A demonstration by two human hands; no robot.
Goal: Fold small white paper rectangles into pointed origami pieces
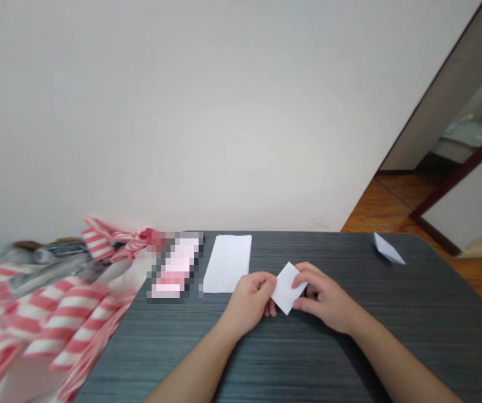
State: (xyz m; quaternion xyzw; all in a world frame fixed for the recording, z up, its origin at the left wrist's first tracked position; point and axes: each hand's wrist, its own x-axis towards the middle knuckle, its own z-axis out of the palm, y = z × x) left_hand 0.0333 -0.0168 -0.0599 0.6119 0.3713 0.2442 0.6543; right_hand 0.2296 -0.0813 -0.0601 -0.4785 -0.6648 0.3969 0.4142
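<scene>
A small white square of folded paper [286,290] is held up between my two hands, one corner pointing toward me. My left hand [253,296] pinches its left corner between thumb and fingers. On the other side, my right hand [322,296] grips the right corner, the thumb low and a finger over the face of the paper. Whatever lies behind the paper is hidden. Just beyond my left hand, a stack of white paper sheets [227,263] rests on the table.
The dark wood-grain table [182,347] stands against a pale wall [241,112]. A folded white paper piece [387,249] sits at the far right. A blurred-out pinkish object [176,268] lies at the left edge, beside red-and-white striped cloth [65,313]. A doorway opens at right.
</scene>
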